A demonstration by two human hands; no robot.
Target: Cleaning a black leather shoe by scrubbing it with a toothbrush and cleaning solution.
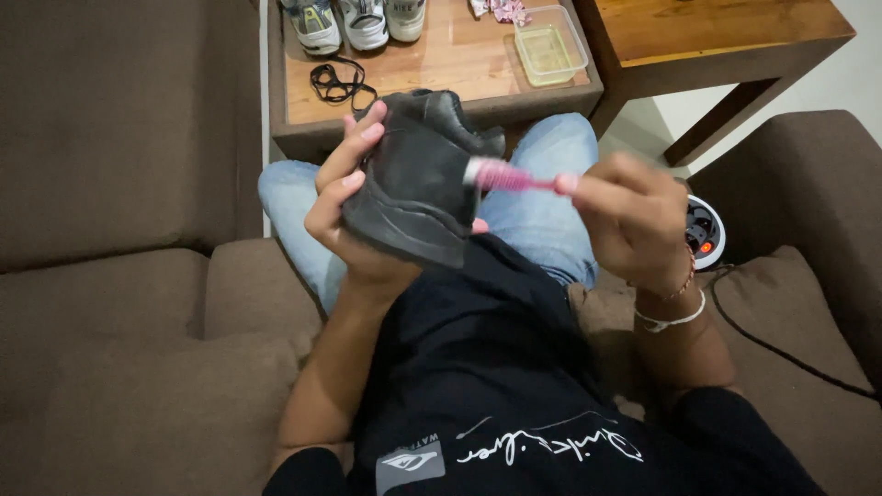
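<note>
My left hand (344, 197) grips a black shoe (418, 179) from its left side, holding it up over my lap with the sole edge toward me. My right hand (634, 216) holds a pink brush (510, 176) by its handle. The brush's pale head touches the right side of the shoe. Both hands hover above my knees in blue jeans (542, 197).
A low wooden table (441, 69) stands just beyond my knees with grey sneakers (354, 20), black laces (338, 84) and a clear plastic tub (549, 44) on it. A second wooden table (726, 41) is at the right. Brown sofa cushions (119, 367) surround me; a power strip (704, 231) and cable lie at right.
</note>
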